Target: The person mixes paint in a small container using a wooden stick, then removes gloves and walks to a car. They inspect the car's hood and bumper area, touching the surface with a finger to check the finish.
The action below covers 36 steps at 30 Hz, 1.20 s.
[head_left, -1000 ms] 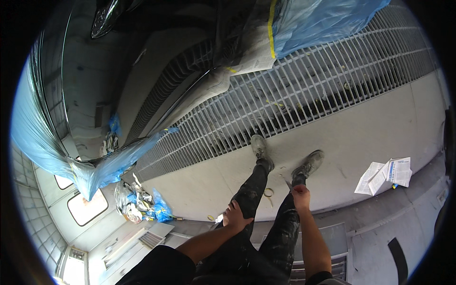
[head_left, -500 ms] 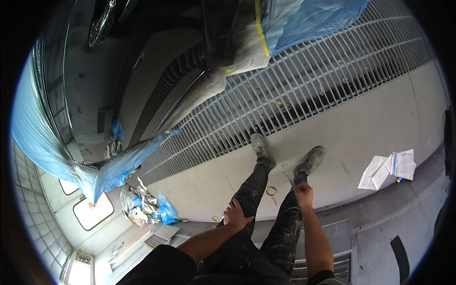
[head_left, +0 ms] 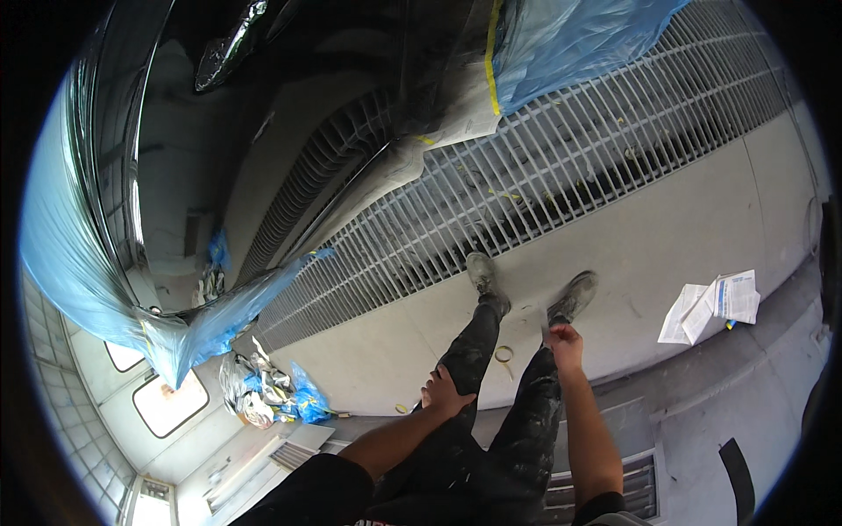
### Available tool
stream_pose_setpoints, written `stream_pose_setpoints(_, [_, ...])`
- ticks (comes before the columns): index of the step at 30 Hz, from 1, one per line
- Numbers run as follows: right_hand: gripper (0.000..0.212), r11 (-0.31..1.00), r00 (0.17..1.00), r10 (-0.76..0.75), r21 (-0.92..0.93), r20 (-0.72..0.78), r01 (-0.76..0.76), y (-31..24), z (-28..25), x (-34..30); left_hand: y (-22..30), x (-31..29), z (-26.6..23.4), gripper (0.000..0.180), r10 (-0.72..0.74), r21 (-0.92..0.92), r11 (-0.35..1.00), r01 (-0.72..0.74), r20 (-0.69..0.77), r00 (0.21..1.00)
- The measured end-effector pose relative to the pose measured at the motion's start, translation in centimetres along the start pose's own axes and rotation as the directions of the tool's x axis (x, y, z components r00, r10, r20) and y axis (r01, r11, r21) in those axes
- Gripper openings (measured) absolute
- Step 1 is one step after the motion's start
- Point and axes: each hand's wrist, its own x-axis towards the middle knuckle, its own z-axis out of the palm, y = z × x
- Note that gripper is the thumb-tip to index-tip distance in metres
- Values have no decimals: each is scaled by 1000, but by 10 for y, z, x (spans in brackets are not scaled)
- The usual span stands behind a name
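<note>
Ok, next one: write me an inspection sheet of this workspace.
Surface: pale floor beside a metal grating, with yellowish scraps among its bars.
Job's things: thin piece in the right hand, material unclear; glossy black bodywork nearby, with blue plastic sheeting and yellow tape.
Clutter: printed paper sheets, a pale ring, a heap of crumpled material with blue plastic.
Hands: right pinches the thin piece; left hand rests by the left thigh, contents unclear.
Cables: nothing seen.
Surroundings: pale wall with bright windows.
</note>
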Motion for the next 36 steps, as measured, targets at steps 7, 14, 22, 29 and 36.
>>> stream_pose_setpoints(7, [11,831,971,141,510,196,-223,-133,90,-45,-9,-1,-62,57,300,-696,559,-451,-337,893])
stream_pose_setpoints(14, [8,637,962,-101,759,255,-134,-251,147,-87,53,-62,-224,32,489,-881,-36,-471,-427,761])
stream_pose_setpoints(22, [8,543,937,-190,826,294,-150,-312,148,-81,114,-90,-290,25,423,-814,-144,-563,-565,708])
stream_pose_setpoints(29, [9,686,965,-196,728,177,6,-317,131,-54,145,-72,-300,13,279,-815,1,-580,-557,782])
stream_pose_setpoints(36, [18,802,834,-546,234,-83,549,-315,155,-30,61,23,-220,17,189,-568,646,-511,-530,827])
